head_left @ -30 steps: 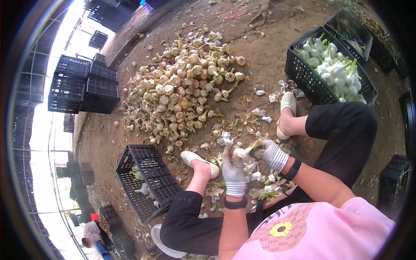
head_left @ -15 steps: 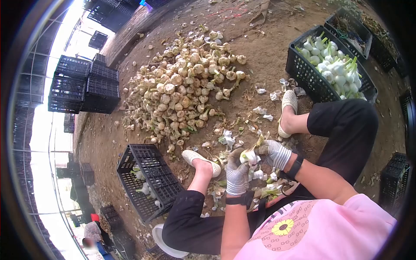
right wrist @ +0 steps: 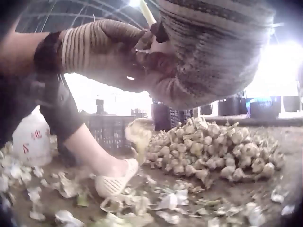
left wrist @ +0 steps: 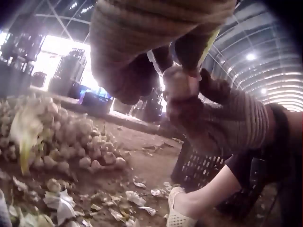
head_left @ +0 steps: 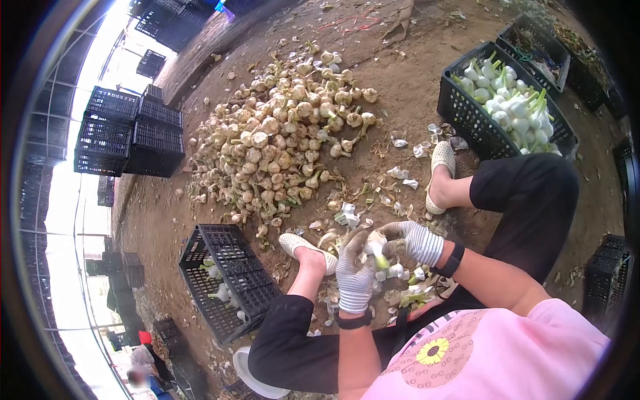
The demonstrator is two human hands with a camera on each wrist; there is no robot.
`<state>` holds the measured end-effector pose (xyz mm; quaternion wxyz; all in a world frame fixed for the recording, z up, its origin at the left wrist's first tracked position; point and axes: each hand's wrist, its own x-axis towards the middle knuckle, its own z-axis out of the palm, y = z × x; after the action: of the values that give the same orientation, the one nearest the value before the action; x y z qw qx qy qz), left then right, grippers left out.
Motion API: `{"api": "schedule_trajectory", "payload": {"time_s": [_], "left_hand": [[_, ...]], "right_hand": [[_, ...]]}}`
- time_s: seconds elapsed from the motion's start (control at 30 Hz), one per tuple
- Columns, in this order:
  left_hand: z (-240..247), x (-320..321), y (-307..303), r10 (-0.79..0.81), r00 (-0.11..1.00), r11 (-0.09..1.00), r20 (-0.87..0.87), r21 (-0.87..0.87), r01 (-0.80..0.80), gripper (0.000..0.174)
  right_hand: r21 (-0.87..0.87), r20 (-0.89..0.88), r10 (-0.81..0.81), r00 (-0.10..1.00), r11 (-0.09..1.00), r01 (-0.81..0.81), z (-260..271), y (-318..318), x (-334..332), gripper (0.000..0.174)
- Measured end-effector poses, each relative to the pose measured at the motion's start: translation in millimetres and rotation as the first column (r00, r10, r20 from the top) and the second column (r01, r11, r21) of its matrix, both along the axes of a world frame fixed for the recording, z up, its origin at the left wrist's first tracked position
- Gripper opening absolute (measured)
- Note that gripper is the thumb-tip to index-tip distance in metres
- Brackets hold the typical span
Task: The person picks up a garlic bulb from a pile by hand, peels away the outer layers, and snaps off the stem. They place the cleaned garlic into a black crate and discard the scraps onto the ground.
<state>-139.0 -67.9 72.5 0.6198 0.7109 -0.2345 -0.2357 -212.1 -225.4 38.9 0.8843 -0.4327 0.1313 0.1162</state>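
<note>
Both hands wear striped gloves with dark palms and meet in front of the body. Between them is a white garlic bulb, its green stem pointing back toward the person. My left hand grips the bulb from the left side. From the right, my right hand has its curled fingers on the same bulb. The bulb shows between the fingertips in the left wrist view; fingers hide much of it in the right wrist view. A blurred strip of peel hangs in the air away from both hands.
A large heap of unpeeled garlic lies ahead. A black crate of peeled white garlic stands at the right. Another black crate, with a few bulbs inside, is at the left. Loose peels litter the ground between the feet.
The bulb has turned: its stem pointed up and right, and now points back toward the body. Its outer skin has come off, and a strip of peel is loose to the left.
</note>
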Motion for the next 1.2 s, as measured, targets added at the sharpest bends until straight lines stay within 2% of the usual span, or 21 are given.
{"api": "schedule_trajectory", "payload": {"time_s": [0.07,0.1,0.13,0.2,0.33,0.47,0.5,0.53,0.57,0.6,0.63,0.67,0.7,0.73,0.8,0.83,0.87,0.93,0.97,1.1,1.2], "left_hand": [[6,-2,-3,0.016,0.975,0.986,0.221,0.161,-0.052,0.038],[3,0,-3,-0.037,0.876,0.961,0.482,0.257,-0.101,0.027],[1,3,-1,-0.036,0.877,0.959,0.48,0.263,-0.104,0.027],[0,8,-1,-0.219,0.719,0.911,0.659,0.402,-0.091,0.023],[6,3,-12,-0.236,0.611,0.897,0.756,0.411,-0.162,0.015],[-9,2,-10,-0.246,0.601,0.886,0.76,0.428,-0.179,0.009],[-16,2,-7,-0.049,0.872,0.929,0.488,0.343,-0.14,0.009],[-22,1,-4,0.12,0.987,0.96,0.109,0.241,-0.143,0.008],[-24,6,4,0.255,0.885,0.967,-0.391,0.106,-0.231,0.01],[-19,6,3,0.256,0.884,0.967,-0.39,0.106,-0.233,0.01],[-13,4,2,0.258,0.905,0.966,-0.339,0.109,-0.234,0.01],[-10,3,3,0.261,0.922,0.964,-0.286,0.114,-0.238,0.01],[-12,5,5,0.239,0.952,0.965,-0.188,0.158,-0.211,0.01],[-13,5,7,0.246,0.951,0.963,-0.188,0.159,-0.218,0.01],[-14,5,8,0.207,0.961,0.969,-0.184,0.175,-0.175,0.01],[-10,5,6,0.272,0.86,0.962,-0.431,0.105,-0.252,0.011],[-11,6,6,0.273,0.859,0.962,-0.432,0.104,-0.254,0.011],[-19,12,8,0.145,0.654,0.867,-0.743,-0.223,-0.446,0.013],[-26,17,14,0.013,0.572,0.828,-0.82,-0.312,-0.467,0.014],[-23,18,13,0.007,0.481,0.8,-0.877,-0.283,-0.528,0.013],[-18,28,21,-0.194,0.427,0.681,-0.883,-0.435,-0.589,0.012]], "right_hand": [[-0.138,0.026,-0.1,0.995,0.985,0.103,-6,-1,3,0.038],[-0.233,0.029,-0.108,0.994,0.966,0.111,-2,-3,3,0.037],[-0.227,0.026,-0.104,0.994,0.968,0.107,-1,-6,4,0.037],[-0.654,0.137,0.0,0.991,0.751,0.091,2,-14,5,0.039],[-0.853,0.227,0.1,0.969,0.5,0.148,9,-16,5,0.038],[-0.825,0.231,0.13,0.964,0.552,0.123,5,-17,1,0.042],[-0.734,0.239,0.148,0.96,0.675,0.078,7,-18,0,0.043],[-0.734,0.24,0.152,0.959,0.675,0.077,3,-15,0,0.043],[-0.581,0.251,0.091,0.964,0.81,0.075,-5,-10,0,0.043],[-0.403,0.248,0.027,0.968,0.912,0.078,-10,-8,-1,0.044],[-0.402,0.248,0.03,0.968,0.912,0.074,-12,-9,-2,0.044],[-0.037,0.145,-0.001,0.989,0.999,0.006,-14,-9,-2,0.047],[0.337,0.036,0.011,0.999,0.941,-0.023,-16,-8,0,0.05],[0.338,0.037,0.018,0.999,0.941,-0.03,-19,-5,1,0.05],[0.014,0.074,0.022,0.997,1.0,-0.023,-22,3,0,0.054],[-0.175,0.083,0.052,0.995,0.984,-0.037,-15,-1,-3,0.049],[-0.176,0.082,0.054,0.995,0.984,-0.039,-16,-2,-3,0.049],[-0.18,0.043,0.065,0.997,0.982,-0.056,-17,-8,-1,0.048],[-0.038,0.006,0.052,0.999,0.998,-0.052,-15,-11,-3,0.042],[0.13,0.06,0.128,0.99,0.982,-0.135,-28,-10,-4,0.044],[0.157,0.078,0.148,0.986,0.975,-0.159,-19,-13,-8,0.045]]}}
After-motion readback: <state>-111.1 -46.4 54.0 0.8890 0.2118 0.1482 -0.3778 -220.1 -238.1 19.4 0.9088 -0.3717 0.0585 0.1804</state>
